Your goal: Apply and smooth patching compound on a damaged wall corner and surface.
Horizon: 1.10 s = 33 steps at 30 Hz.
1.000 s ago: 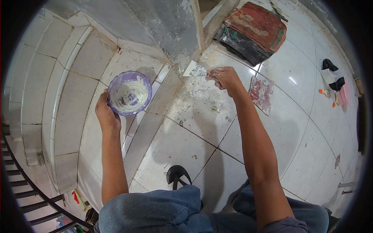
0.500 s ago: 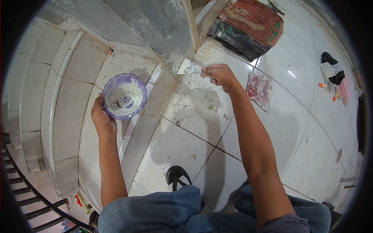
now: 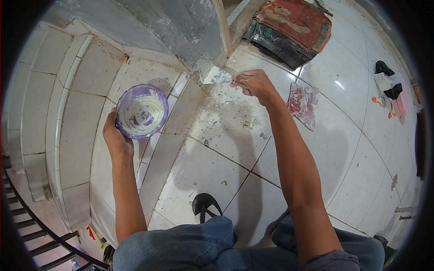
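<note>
My left hand (image 3: pixel 118 137) is closed on the rim and side of a purple plastic bowl (image 3: pixel 165 111), held above the tiled step. Off-white paste (image 3: pixel 153 105) coats the inside of the bowl. In my right hand (image 3: pixel 254 86) is a putty knife (image 3: pixel 219 76), gripped by its handle, which the fingers mostly hide. Its wide, paste-smeared blade points left and reaches the bottom corner of the grey wall (image 3: pixel 190 38). Whether the blade presses on the wall cannot be made out.
Crumbs of debris (image 3: pixel 228 108) litter the floor tiles below my right hand. A stained red-and-white flat piece (image 3: pixel 303 106) lies to the right. Beyond stands a worn red and black bag (image 3: pixel 289 31). A black sandal (image 3: pixel 205 204) is near my knees; a black railing (image 3: pixel 38 232) runs lower left.
The putty knife and my right hand have shifted slightly left, closer to the wall corner. My left hand and the bowl have also moved a little left.
</note>
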Each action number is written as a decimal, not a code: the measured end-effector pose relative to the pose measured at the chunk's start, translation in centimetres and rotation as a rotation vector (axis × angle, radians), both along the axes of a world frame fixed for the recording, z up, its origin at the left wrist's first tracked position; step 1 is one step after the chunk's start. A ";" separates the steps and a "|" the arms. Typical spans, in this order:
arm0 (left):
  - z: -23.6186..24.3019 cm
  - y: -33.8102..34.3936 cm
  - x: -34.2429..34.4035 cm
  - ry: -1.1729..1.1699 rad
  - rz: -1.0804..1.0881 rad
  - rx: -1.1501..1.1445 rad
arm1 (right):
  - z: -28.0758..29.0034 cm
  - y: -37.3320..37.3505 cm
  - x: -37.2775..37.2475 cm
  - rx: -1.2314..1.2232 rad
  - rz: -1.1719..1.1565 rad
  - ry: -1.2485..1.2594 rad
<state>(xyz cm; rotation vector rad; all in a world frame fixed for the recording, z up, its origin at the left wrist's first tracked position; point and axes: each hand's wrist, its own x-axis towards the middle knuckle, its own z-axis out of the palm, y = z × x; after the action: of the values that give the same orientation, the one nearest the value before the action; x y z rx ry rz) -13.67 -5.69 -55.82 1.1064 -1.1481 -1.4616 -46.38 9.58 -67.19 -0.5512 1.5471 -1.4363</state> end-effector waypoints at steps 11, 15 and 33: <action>-0.1 0.0 -0.1 0.000 0.009 0.000 | 1.0 0.1 1.1 0.004 0.007 0.076; 0.2 0.3 -0.6 -0.001 0.017 0.014 | 0.8 0.3 1.3 0.020 -0.023 0.063; 0.2 0.7 -1.6 0.027 0.016 0.026 | 8.8 -5.5 2.4 0.211 0.064 0.267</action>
<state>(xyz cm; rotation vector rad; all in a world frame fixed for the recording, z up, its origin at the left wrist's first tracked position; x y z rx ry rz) -15.31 -4.98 -55.66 1.1075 -1.1023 -1.4784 -43.97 4.05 -58.38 -0.6789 1.8478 -1.1683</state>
